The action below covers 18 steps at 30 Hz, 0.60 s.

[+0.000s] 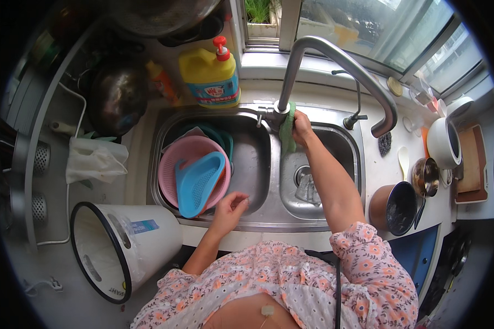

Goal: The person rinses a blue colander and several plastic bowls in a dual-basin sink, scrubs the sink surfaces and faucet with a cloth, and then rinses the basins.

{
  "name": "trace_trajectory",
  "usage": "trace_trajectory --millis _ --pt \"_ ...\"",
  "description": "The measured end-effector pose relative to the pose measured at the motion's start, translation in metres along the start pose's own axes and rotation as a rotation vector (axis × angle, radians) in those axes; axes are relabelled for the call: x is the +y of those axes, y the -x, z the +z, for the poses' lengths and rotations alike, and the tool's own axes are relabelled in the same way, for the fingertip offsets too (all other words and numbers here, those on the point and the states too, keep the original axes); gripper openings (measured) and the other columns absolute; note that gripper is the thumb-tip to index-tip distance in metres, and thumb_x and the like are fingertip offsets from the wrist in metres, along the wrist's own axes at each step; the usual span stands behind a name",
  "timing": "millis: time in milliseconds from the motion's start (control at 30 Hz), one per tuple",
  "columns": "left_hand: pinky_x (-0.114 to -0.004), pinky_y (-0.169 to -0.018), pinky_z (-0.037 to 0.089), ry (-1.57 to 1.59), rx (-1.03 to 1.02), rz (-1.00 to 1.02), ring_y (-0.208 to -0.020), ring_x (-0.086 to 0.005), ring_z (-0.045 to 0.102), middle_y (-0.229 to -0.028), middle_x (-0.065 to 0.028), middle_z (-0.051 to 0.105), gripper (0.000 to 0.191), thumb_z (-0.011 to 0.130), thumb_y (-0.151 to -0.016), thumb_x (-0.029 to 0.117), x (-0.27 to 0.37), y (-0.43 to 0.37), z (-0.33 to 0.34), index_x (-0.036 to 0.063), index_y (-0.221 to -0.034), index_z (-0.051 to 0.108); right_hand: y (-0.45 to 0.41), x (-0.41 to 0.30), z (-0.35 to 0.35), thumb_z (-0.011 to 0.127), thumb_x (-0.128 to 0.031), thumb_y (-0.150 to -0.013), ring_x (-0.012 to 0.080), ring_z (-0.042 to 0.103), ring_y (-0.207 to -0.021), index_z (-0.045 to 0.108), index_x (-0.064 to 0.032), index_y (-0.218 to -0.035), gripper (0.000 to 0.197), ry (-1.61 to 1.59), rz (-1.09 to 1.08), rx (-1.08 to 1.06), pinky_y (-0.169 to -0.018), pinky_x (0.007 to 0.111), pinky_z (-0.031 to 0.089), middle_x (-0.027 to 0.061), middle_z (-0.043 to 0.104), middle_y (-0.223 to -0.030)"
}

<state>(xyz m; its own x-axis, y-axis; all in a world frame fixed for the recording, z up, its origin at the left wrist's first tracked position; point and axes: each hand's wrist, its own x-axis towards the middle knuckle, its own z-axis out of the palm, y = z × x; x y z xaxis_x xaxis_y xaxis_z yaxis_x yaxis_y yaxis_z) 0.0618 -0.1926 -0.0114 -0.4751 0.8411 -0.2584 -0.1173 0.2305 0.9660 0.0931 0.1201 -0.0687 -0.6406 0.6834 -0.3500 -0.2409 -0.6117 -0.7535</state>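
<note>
My right hand (302, 127) grips a green cloth (288, 131) against the base of the curved metal faucet (292, 78), at the divider of the double-bowl steel sink (276, 209). Bent fingers and nothing held: my left hand (232, 207) hovers over the front edge of the left bowl. Beside it in that bowl lies a pink plastic colander (168, 172) with a blue perforated strainer basket (197, 181) in it. Green plastic containers (226, 142) show behind the colander. A crumpled, clear-looking item (308, 191) lies by the right bowl's drain.
A yellow pump jug (210, 78) and an orange bottle (162, 82) stand behind the sink. At left are a dark wok (117, 96) and a white bin (156, 234) on its side. Pots (391, 207), a white spoon (403, 160) and a scouring pad (385, 144) lie at right.
</note>
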Motion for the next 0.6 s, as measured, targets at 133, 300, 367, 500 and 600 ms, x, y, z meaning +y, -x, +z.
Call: trace_trajectory --millis 133,300,367,500,600 --pt "-0.021 -0.063 0.045 -0.017 -0.043 0.006 -0.071 -0.0091 0.053 -0.078 -0.0058 0.056 0.015 0.051 -0.078 0.007 -0.002 -0.007 0.002 -0.0037 -0.089 0.051 0.005 0.025 -0.01 0.037 -0.007 -0.072 0.023 0.052 -0.066 0.054 -0.0005 -0.082 0.02 0.606 -0.265 0.211 -0.06 0.032 0.041 0.0118 0.055 -0.073" --pt "-0.022 -0.065 0.046 -0.108 -0.107 -0.013 -0.074 -0.0109 0.054 -0.079 -0.0069 0.056 0.014 0.049 -0.079 0.006 -0.003 -0.02 0.009 -0.0042 -0.089 0.051 0.048 0.027 0.015 0.042 -0.013 -0.07 0.038 0.05 -0.073 0.049 0.0007 -0.075 0.016 1.012 -0.421 0.277 -0.064 0.041 0.038 0.0212 0.053 -0.072" --pt "-0.023 -0.066 0.046 -0.11 -0.136 -0.005 -0.074 -0.0113 0.055 -0.08 -0.0069 0.056 0.014 0.049 -0.08 0.006 0.0 -0.028 0.016 -0.0042 -0.089 0.051 0.054 0.026 0.002 0.045 -0.013 -0.07 0.0335 0.052 -0.066 0.051 0.0 -0.074 0.015 1.011 -0.445 0.248 -0.06 0.038 0.039 0.0198 0.052 -0.069" --pt "-0.023 -0.066 0.046 -0.087 -0.151 0.042 -0.073 -0.0115 0.055 -0.08 -0.0073 0.056 0.015 0.048 -0.08 0.008 0.005 -0.049 0.029 -0.0033 -0.09 0.051 0.07 0.028 -0.014 0.047 -0.013 -0.072 0.0116 0.046 -0.055 0.055 0.0006 -0.075 0.016 0.862 -0.055 -0.015 -0.052 0.028 0.037 0.0085 0.05 -0.059" --pt "-0.023 -0.065 0.046 0.131 -0.132 -0.128 -0.074 -0.0116 0.054 -0.084 -0.0075 0.055 0.016 0.047 -0.081 0.009 0.015 -0.06 0.039 -0.0012 -0.093 0.051 0.096 0.02 0.012 0.044 -0.011 -0.075 0.0094 0.045 -0.059 0.055 -0.0008 -0.076 0.015 0.528 0.057 -0.08 -0.053 0.026 0.038 -0.0001 0.051 -0.065"
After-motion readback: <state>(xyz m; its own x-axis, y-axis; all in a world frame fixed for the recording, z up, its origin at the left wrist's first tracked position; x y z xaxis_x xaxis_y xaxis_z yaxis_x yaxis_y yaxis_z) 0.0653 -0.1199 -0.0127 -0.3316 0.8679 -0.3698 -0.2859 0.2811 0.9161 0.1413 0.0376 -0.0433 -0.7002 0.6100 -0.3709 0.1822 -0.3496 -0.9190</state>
